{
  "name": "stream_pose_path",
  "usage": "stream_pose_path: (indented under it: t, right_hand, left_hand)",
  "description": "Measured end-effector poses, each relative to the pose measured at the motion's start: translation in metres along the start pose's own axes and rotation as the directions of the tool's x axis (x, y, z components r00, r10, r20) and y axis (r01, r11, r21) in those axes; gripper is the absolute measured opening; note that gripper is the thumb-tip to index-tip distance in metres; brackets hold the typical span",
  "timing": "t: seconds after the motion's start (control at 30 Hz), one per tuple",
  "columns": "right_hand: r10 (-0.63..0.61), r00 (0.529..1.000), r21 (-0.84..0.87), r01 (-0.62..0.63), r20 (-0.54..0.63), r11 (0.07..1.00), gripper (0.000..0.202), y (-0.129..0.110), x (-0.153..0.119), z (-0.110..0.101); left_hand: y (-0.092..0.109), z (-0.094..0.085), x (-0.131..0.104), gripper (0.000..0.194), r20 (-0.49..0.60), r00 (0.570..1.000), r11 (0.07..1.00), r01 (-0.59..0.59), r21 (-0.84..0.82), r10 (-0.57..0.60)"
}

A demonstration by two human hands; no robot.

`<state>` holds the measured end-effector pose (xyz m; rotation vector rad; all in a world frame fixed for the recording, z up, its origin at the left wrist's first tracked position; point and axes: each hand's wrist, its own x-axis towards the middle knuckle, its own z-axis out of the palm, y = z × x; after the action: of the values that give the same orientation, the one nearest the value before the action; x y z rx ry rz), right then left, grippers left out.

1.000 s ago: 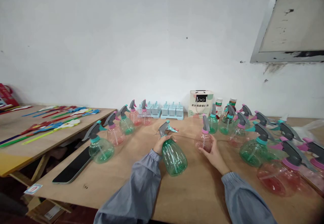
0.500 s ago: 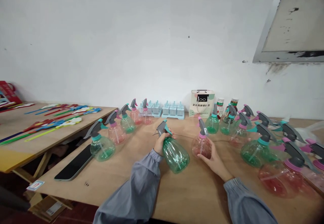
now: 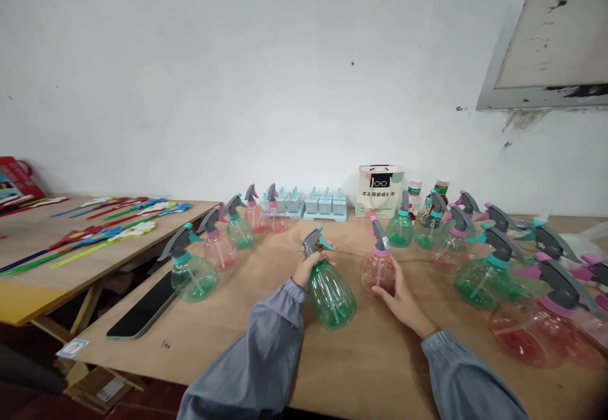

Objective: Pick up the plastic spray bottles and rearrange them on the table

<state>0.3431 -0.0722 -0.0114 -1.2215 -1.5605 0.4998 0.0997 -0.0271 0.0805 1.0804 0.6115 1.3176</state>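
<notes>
My left hand (image 3: pixel 311 268) is wrapped round the neck of a green spray bottle (image 3: pixel 332 299), just under its grey trigger head with a teal nozzle. That bottle is slightly tilted, its base towards me. To the right, my right hand (image 3: pixel 401 296) grips the side of a pink spray bottle (image 3: pixel 373 272), which stands upright on the brown table (image 3: pixel 351 369). Its head is grey with a pink nozzle and collar. A gap separates the two bottles.
Several pink and green spray bottles stand left (image 3: pixel 192 277) and right (image 3: pixel 482 280). A phone (image 3: pixel 142 309) lies front left. Light-blue popsicle moulds (image 3: pixel 325 206), a paper bag (image 3: pixel 380 192) and capped bottles (image 3: pixel 414 198) line the wall. Colourful hand-shaped sticks (image 3: pixel 95 236) cover another table.
The green spray bottle in my left hand has turned a little more upright. My right hand keeps its grip on the pink one. The view has shifted slightly.
</notes>
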Motion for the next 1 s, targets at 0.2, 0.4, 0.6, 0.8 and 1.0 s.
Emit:
stream_pose_path:
  t: [0.2,0.4,0.6,0.8,1.0]
  right_hand:
    - [0.023,0.999,0.037,-0.024,0.033,0.999,0.086,0.0006,0.0007,-0.0027]
    - [0.032,0.999,0.057,-0.034,0.040,0.998,0.086,-0.0016,-0.0005,-0.0039]
    - [0.041,0.998,0.065,-0.043,0.038,0.997,0.087,0.0010,-0.0002,-0.0043]
    - [0.048,0.998,0.049,-0.049,0.031,0.998,0.087,-0.0011,-0.0009,-0.0050]
    - [0.039,0.999,0.046,-0.040,0.034,0.998,0.087,-0.0012,-0.0001,-0.0054]
  left_hand:
    - [-0.0018,-0.0029,-0.0004,0.033,0.097,0.995,1.000,0.007,-0.018,-0.005]
    - [-0.0022,-0.0060,0.0006,0.029,0.134,0.991,0.999,0.029,-0.018,-0.027]
    - [-0.0042,-0.0067,0.0010,0.035,0.100,0.994,0.999,0.050,-0.023,-0.047]
    - [-0.0013,-0.0055,-0.0013,0.032,0.143,0.986,0.997,0.083,0.010,-0.083]
    - [-0.0006,-0.0026,-0.0026,0.038,0.174,0.985,0.998,-0.014,0.062,0.003]
